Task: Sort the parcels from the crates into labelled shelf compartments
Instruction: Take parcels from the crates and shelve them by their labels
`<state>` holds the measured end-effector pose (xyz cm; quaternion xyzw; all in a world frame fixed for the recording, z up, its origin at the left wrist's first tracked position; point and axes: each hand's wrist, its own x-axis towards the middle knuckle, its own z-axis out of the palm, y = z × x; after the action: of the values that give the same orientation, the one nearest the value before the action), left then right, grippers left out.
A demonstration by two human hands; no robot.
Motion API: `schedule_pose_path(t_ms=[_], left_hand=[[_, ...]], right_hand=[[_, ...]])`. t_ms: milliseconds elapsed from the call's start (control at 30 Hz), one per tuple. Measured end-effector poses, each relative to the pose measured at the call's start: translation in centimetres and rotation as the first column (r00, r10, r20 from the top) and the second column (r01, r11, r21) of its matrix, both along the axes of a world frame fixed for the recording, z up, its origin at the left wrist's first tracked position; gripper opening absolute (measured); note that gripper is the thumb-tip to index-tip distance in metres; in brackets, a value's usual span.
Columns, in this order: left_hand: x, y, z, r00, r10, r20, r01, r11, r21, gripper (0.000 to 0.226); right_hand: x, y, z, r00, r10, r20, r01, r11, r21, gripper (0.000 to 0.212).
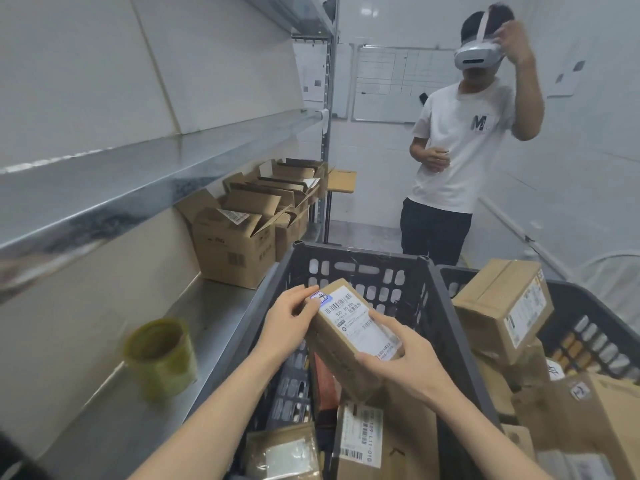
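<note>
Left hand (pixel 289 318) clamped on the far top corner of a small brown parcel (pixel 349 336), fingers curled onto the blue sticker (pixel 320 298) there. Right hand (pixel 403 358) gripped the near end of the same parcel, thumb pressed on the white shipping label (pixel 358 323), fingers wrapped underneath. Parcel held tilted, label up, lifted over the dark plastic crate (pixel 360 268). Below it, inside that crate, more parcels: a labelled box (pixel 362 434) and a flat padded envelope (pixel 282 452), lying loose. Just to the right, touching rim to rim, a second crate (pixel 588 327), heaped with cardboard boxes, one large carton (pixel 502 306) riding high and tilted on top. On the left, a metal shelf (pixel 114 410) alongside the first crate, with a yellow-green roll of tape (pixel 161 355) standing on it, blurred. Farther along that shelf, a row of open cardboard boxes (pixel 239 237), flaps up. Above, another shelf level (pixel 138 181), bare metal. At the back, a person (pixel 460 150) in a white T-shirt and dark trousers, one hand raised to a white headset, whiteboard (pixel 398 84) on the wall behind.
</note>
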<state>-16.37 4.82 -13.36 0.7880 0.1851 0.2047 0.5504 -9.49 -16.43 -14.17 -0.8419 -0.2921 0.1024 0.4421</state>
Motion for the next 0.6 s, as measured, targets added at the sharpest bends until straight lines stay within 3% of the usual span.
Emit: schedule_pose_path(t_ms=[67,167,233,433,600], left_hand=[[0.2,-0.8,-0.4,0.998,-0.037,-0.057,0.038,0.999,0.005,0.051],[-0.1,-2.9,-0.6,0.974,-0.183,-0.137,0.176,0.982,-0.062,0.096],[-0.5,-4.3,-0.7,0.949,-0.272,-0.16,0.266,0.962,-0.056,0.108],[-0.6,-3.9,-0.1,0.934,-0.314,-0.17,0.319,0.948,0.001,0.084],[-0.3,-2.1,-1.0,0.902,-0.385,-0.194,0.389,0.921,-0.02,0.07]], right_hand=[[-0.2,0.1,0.3,0.995,-0.071,0.069,0.072,0.997,-0.019,0.086],[-0.6,0.5,0.4,0.981,-0.153,0.118,0.155,0.988,-0.005,0.082],[-0.8,0.7,0.4,0.98,-0.152,0.126,0.159,0.986,-0.046,0.083],[0.1,0.0,-0.6,0.992,-0.051,0.114,0.068,0.985,-0.156,0.09],[-0.3,0.5,-0.2,0.995,0.031,0.098,-0.017,0.99,-0.143,0.091]])
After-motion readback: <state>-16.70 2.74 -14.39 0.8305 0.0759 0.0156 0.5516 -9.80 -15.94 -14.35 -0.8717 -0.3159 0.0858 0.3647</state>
